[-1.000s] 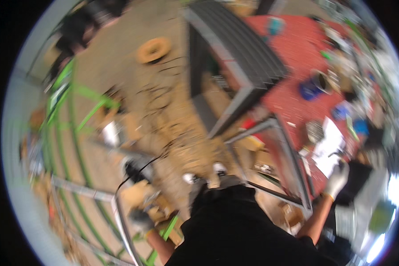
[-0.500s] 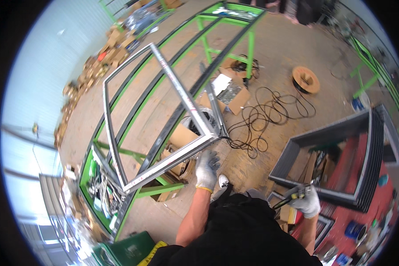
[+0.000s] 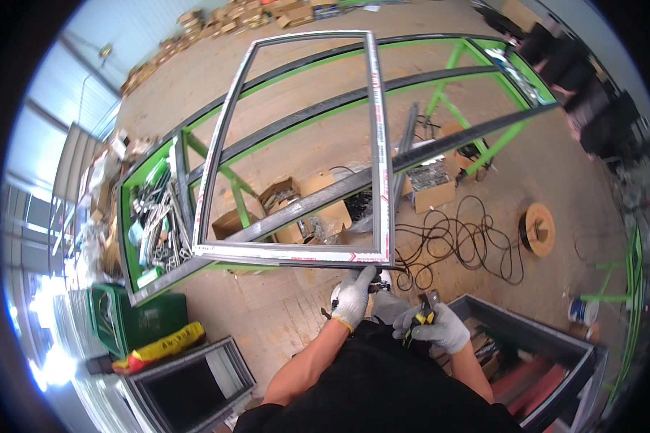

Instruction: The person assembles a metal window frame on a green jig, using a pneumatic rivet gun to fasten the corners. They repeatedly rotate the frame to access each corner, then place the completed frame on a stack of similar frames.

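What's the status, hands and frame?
Left hand at near edge of frame; right hand holding yellow-and-black tool; frame across green bench; cable loops on floor.

Workshop: long green workbench (image 3: pixel 440 148) carrying a rectangular frame (image 3: pixel 379 137) ahead of left hand (image 3: pixel 350 299); bin of loose hardware (image 3: pixel 167 234) farther left; yellow-black hand tool (image 3: pixel 422 320) in right hand (image 3: pixel 446 330); cable spool (image 3: pixel 539 229) ahead-right of that hand.

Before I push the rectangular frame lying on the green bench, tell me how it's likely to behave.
The rectangular frame is probably stiff: its four bars meet at closed corners. It's likely light for its outline, since its middle is open. It may tip if pushed toward the person, as its near right corner juts past the bench's front rail.
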`<state>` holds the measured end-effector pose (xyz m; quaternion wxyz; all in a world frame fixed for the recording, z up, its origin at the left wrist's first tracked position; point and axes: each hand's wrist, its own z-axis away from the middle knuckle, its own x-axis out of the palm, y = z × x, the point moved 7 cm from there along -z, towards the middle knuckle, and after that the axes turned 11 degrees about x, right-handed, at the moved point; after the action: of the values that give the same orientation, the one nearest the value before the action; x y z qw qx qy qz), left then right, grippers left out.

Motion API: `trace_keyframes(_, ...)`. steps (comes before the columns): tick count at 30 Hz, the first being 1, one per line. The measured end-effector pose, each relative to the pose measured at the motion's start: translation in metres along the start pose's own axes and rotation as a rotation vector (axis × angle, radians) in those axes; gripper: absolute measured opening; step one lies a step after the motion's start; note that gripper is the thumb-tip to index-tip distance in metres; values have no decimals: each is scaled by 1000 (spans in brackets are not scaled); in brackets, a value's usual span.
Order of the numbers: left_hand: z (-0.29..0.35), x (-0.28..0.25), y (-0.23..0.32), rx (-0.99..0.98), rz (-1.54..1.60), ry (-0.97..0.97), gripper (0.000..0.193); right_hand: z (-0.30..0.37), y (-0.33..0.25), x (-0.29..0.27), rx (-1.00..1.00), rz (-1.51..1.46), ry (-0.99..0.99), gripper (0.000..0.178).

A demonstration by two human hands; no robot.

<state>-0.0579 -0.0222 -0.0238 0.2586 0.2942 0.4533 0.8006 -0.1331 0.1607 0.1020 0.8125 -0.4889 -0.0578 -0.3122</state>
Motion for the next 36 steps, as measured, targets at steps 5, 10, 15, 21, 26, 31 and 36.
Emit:
trace_keyframes(5, 12, 31, -4, -24, 289, 188, 38, -45, -71, -70, 155, 298, 24, 54)
trace_keyframes(10, 18, 56, 9, 30, 346, 264, 36, -120, -150, -98, 44, 419, 45, 43)
trace_keyframes(15, 24, 54, 8, 97, 15, 388, 41, -180, -214, -76, -48, 810, -19, 62)
trace_keyframes(21, 54, 3, -20, 177, 164, 694, 29, -220, -215, -29, -77, 486, -373, 63)
trace_keyframes(26, 97, -52, -21, 250, 368, 970, 29, -220, -196, 12, 5, 388, -525, 62)
trace_keyframes(31, 107, -69, -8, 250, 152, 1006, 28, -183, -184, 33, -154, 829, -648, 41)
trace_keyframes(36, 106, -70, -8, 263, 81, 1030, 30, -129, -123, 9, 65, 1101, -924, 75)
